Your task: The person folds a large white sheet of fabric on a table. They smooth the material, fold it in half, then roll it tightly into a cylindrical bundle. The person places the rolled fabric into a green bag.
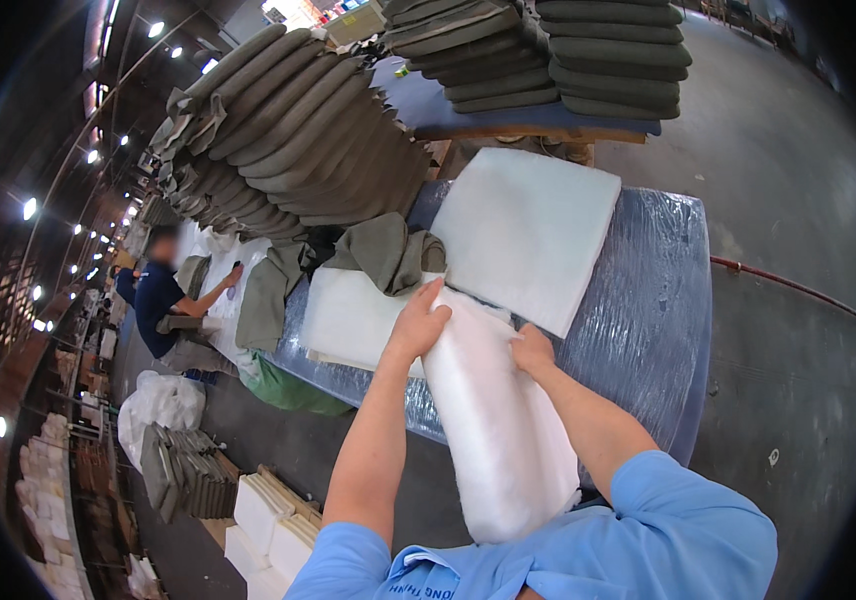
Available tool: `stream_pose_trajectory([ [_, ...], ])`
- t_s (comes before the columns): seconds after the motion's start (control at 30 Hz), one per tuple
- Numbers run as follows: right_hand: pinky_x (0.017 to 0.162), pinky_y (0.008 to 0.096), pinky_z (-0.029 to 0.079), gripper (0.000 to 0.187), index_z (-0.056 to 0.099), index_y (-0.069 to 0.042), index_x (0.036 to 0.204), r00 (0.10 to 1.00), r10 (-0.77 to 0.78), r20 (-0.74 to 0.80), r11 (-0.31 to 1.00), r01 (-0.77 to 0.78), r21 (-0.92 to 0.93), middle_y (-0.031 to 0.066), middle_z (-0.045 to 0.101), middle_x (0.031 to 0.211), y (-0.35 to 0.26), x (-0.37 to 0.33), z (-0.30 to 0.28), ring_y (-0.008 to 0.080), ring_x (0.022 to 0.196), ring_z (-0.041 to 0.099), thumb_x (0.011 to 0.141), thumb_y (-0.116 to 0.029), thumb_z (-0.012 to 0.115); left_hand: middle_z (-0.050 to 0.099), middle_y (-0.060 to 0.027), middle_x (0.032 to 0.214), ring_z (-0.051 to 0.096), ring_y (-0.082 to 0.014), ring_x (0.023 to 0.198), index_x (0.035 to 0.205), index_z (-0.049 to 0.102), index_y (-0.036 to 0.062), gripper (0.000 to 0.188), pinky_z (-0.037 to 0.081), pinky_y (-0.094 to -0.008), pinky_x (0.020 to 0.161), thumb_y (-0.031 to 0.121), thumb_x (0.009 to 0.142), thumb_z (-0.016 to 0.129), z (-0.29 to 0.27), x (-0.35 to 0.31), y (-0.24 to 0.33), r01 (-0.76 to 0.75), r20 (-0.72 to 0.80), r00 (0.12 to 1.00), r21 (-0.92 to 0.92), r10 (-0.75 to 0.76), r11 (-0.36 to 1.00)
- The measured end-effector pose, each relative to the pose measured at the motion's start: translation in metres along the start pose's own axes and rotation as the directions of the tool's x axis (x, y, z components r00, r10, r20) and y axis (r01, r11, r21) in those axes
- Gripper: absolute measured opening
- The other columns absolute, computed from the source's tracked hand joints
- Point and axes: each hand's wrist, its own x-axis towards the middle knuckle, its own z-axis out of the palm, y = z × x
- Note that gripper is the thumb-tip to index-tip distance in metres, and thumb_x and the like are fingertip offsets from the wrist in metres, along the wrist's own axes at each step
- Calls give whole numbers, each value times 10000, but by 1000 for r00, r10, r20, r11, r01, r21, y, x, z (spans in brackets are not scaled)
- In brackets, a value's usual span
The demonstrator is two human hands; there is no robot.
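We have a long, puffy white fibre cushion (pixel 498 430) in both hands, far end over the table's near edge, lower end against our light-blue shirt (pixel 608 555). Left hand (pixel 414 325) grips its far left edge, right hand (pixel 532 350) has fingers curled on its right edge. In the way: crumpled grey-green fabric cover (pixel 388 250) just past our left fingertips, flat white square fibre pad (pixel 538 225) right behind the work, second flat white pad (pixel 353 315) left of the left hand. Tall leaning stack of grey-green fabric-covered cushions (pixel 318 140) blocks far left; two upright grey-green stacks (pixel 473 50) (pixel 613 55) stand on a blue-topped table (pixel 523 122) beyond. Co-worker in dark shirt (pixel 158 300) at far left, well apart from us. Green plastic bag (pixel 293 387) bulges at the table's left; white foam blocks (pixel 273 525) sit low left, near our left forearm. Edges: blue plastic-wrapped table (pixel 653 290) shows a bare strip right of the square pad, out to its rounded right edge. Past that, grey concrete floor (pixel 788 430) and a thin red hose (pixel 788 287) running off right.
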Motion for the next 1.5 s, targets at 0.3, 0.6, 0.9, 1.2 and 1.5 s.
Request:
stream_pose_trajectory([
  [0.3, 1005, 414, 534, 471, 759, 2, 1191, 967, -240, -81, 886, 252, 390, 216, 775, 1143, -71, -23, -52, 345, 1127, 727, 1005, -422, 670, 572, -172, 1517, 614, -326, 1323, 1581, 466, 43, 576, 560, -474, 1053, 354, 1096, 484, 46, -29, -25, 51, 0, 946, -988, -326, 149],
  [0.6, 778, 363, 562, 447, 778, -22, 1176, 922, -357, 148, 903, 301, 306, 162, 771, 947, -131, -95, -89, 221, 873, 734, 1045, -419, 620, 708, -149, 1227, 733, -289, 1021, 1421, 575, 30, 484, 631, -435, 886, 382, 1097, 500, 85, -37, -20, -106, -99, 976, -994, -193, -25],
  [0.9, 719, 260, 495, 247, 736, 9, 1190, 599, -756, -265, 380, 730, 568, -9, 694, 893, -116, -139, -148, 75, 796, 598, 1056, -165, 624, 521, -163, 1540, 591, -302, 1336, 1667, 303, 118, 641, 514, -419, 1096, 429, 1115, 403, 72, -132, 127, -450, -473, 881, -854, -29, 263],
  [1.2, 804, 323, 531, 272, 682, -62, 1252, 730, -675, -105, 525, 576, 627, 59, 736, 992, -1, -161, -141, 159, 834, 656, 1014, -188, 646, 232, -126, 1749, 355, -275, 1548, 1717, 171, 104, 674, 343, -410, 1244, 339, 1128, 402, 140, -210, 122, -420, -397, 907, -859, 138, 293],
  [1.5, 892, 393, 577, 395, 674, -63, 1365, 718, -695, -45, 661, 662, 352, 216, 767, 1135, 22, -216, -163, 351, 1043, 764, 1043, -289, 642, 99, -205, 1782, 129, -295, 1648, 1512, 586, 45, 471, 241, -423, 1288, 86, 1060, 459, 119, -236, 119, -439, -318, 897, -576, 306, 689],
])
